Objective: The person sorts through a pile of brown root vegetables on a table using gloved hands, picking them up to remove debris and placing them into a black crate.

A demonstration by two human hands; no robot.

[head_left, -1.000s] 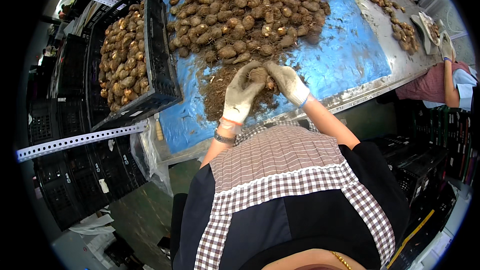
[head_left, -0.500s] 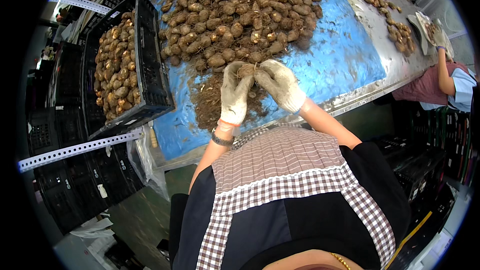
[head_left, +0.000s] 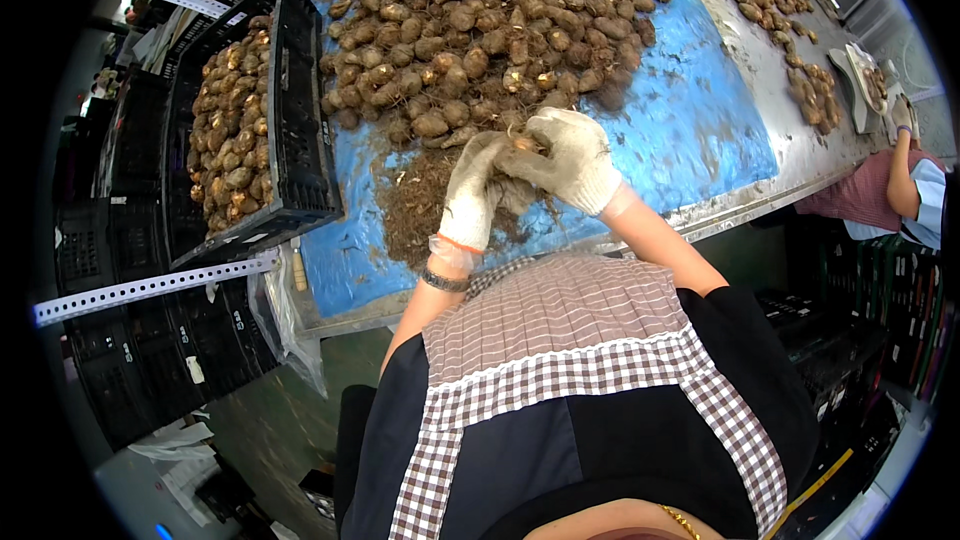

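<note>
Both my hands wear white knit gloves soiled brown and meet over the near edge of a big heap of hairy brown taros (head_left: 480,40). Between them a small taro (head_left: 527,143) shows only in part. My left hand (head_left: 472,190) is curled against it from the left, some fingers out of sight. From the right, my right hand (head_left: 578,158) closes around the same taro with bent fingers. Beneath the hands, loose root fibres and soil (head_left: 415,215) lie on a blue sheet (head_left: 690,130) covering the metal table.
At left a black crate (head_left: 300,130) holds trimmed taros (head_left: 235,130). A perforated metal bar (head_left: 150,287) runs below it, near a wooden handle (head_left: 299,268). Smaller taro piles (head_left: 815,95) lie far right, where a co-worker's gloved hand (head_left: 902,115) is beside a pan (head_left: 860,85).
My right hand has turned and risen slightly, its fingers now wrapped over the taro. My left hand has rolled inward beneath it. The co-worker's hand at right has moved slightly down.
</note>
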